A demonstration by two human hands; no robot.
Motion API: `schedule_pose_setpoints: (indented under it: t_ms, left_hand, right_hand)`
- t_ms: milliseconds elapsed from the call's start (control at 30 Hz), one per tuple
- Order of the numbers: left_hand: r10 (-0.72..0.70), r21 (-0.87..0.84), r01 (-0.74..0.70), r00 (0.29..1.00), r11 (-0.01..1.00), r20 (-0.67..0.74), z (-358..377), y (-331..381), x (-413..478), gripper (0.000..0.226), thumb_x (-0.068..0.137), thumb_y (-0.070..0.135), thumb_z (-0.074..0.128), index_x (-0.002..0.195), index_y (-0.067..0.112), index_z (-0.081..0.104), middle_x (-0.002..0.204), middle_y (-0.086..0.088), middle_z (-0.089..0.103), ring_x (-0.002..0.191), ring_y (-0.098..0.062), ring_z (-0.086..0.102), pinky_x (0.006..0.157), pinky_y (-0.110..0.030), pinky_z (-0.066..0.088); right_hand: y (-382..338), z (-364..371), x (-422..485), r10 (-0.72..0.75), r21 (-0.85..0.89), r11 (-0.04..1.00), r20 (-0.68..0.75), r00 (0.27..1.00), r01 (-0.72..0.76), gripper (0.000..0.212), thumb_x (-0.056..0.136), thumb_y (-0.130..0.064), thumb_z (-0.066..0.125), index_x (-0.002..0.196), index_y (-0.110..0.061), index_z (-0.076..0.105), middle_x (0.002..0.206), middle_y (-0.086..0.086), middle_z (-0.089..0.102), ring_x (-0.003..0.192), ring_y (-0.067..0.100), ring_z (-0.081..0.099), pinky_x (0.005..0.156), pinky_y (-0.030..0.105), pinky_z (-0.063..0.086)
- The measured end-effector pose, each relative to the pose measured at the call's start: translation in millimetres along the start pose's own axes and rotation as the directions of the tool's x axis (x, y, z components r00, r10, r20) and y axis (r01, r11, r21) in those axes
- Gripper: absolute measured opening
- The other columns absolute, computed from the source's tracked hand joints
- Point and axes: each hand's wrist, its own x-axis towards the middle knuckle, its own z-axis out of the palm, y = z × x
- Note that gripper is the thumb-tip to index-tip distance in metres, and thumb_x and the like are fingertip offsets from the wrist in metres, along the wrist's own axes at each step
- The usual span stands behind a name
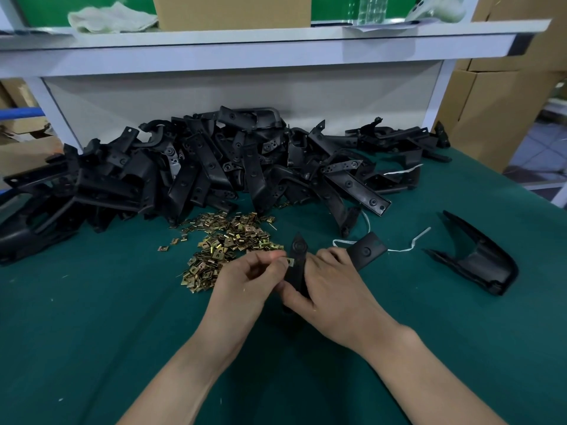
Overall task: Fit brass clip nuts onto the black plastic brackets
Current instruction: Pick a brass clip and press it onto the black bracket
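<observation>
Brass clip nut (290,261) against bracket (299,247) | left hand (245,285) pinches nut | right hand (334,291) grips bracket

Brass clip nut (291,261), perhaps against black bracket (299,247).

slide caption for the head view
Left hand pinches a brass clip nut at the edge of a black bracket held in the right hand.

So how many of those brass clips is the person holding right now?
1: the brass clip pinched by the left hand against the black bracket that the right hand grips. More may be hidden in the palm; the rest lie in a pile on the green mat.
</observation>
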Motion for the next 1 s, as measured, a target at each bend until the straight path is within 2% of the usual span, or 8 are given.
schedule_pose_setpoints:
  t_ms: [167,267,367,467,600,667,767,1000]
  left_hand:
    - [-0.005,-0.017,0.005,0.999,1.000,-0.035,6,-1,-4,0.011,0.091,0.017,0.069,0.094,0.022,0.078,0.099,-0.004,0.077,0.102,-0.019,0.071,0.095,-0.036,0.054]
    - [0.044,0.029,-0.042,0.998,0.999,-0.043,12,0,-8,0.010,0.092,0.022,0.069,0.101,0.024,0.073,0.093,0.001,0.076,0.095,-0.016,0.071,0.084,-0.023,0.054]
    - [0.167,0.238,-0.161,0.986,0.958,-0.008,15,-1,-11,0.020,0.092,0.025,0.068,0.110,0.034,0.063,0.093,0.019,0.073,0.086,0.003,0.069,0.071,-0.008,0.049]
    - [0.243,0.423,-0.228,0.970,0.877,0.018,10,-3,-12,0.019,0.093,0.034,0.066,0.108,0.042,0.060,0.098,0.016,0.071,0.093,0.001,0.066,0.080,-0.019,0.054]
    - [0.329,0.657,-0.282,0.943,0.699,0.055,2,-8,-9,0.023,0.092,0.044,0.062,0.111,0.032,0.059,0.098,0.016,0.064,0.096,-0.003,0.060,0.086,-0.033,0.053]
    - [0.351,0.708,-0.281,0.935,0.648,0.049,2,-10,-6,0.033,0.091,0.048,0.059,0.119,0.030,0.056,0.103,0.016,0.064,0.099,-0.005,0.059,0.088,-0.031,0.051]
    - [0.402,0.761,-0.292,0.915,0.579,0.044,4,-12,-4,0.045,0.092,0.047,0.057,0.132,0.029,0.050,0.114,0.011,0.065,0.106,-0.008,0.058,0.087,-0.022,0.044]
    - [0.481,0.817,-0.321,0.875,0.479,0.062,7,-12,-3,0.044,0.094,0.048,0.053,0.129,0.021,0.053,0.106,0.002,0.070,0.099,-0.018,0.065,0.082,-0.034,0.052]
  right_hand:
    - [-2,-2,-3,-0.005,0.067,0.998,-0.026,1.000,0.006,0.055,0.098,-0.063,0.017,0.114,-0.026,0.054,0.085,-0.015,0.047,0.086,0.014,0.048,0.095,0.037,0.033]
    - [-6,2,-1,0.007,0.103,0.995,0.011,1.000,-0.008,0.067,0.096,-0.065,0.016,0.126,-0.018,0.053,0.099,-0.005,0.058,0.097,0.019,0.052,0.098,0.038,0.034]
    - [-13,10,-2,-0.012,0.197,0.980,-0.080,0.997,0.028,0.039,0.097,-0.046,0.033,0.116,-0.017,0.051,0.092,0.002,0.055,0.088,0.020,0.048,0.087,0.035,0.036]
    - [-11,11,-1,-0.039,0.236,0.969,-0.129,0.991,0.069,0.029,0.092,-0.041,0.041,0.113,-0.021,0.039,0.090,0.005,0.056,0.085,0.016,0.039,0.078,0.029,0.027]
    - [-1,13,6,-0.058,0.112,0.992,0.008,0.998,0.057,0.032,0.094,-0.035,0.057,0.107,-0.005,0.058,0.103,0.011,0.057,0.095,0.028,0.051,0.080,0.028,0.026]
    - [0,15,7,-0.045,0.093,0.995,0.025,0.999,0.043,0.032,0.093,-0.032,0.064,0.109,-0.005,0.059,0.109,0.012,0.057,0.099,0.031,0.051,0.081,0.029,0.024]
    - [-1,16,7,-0.024,0.093,0.995,-0.001,1.000,0.024,0.028,0.090,-0.031,0.069,0.103,-0.007,0.060,0.103,0.010,0.059,0.094,0.029,0.052,0.076,0.026,0.017]
    - [-1,17,7,-0.021,0.138,0.990,-0.043,0.999,0.027,0.026,0.094,-0.033,0.063,0.106,-0.010,0.059,0.104,0.005,0.057,0.097,0.025,0.048,0.077,0.025,0.016]
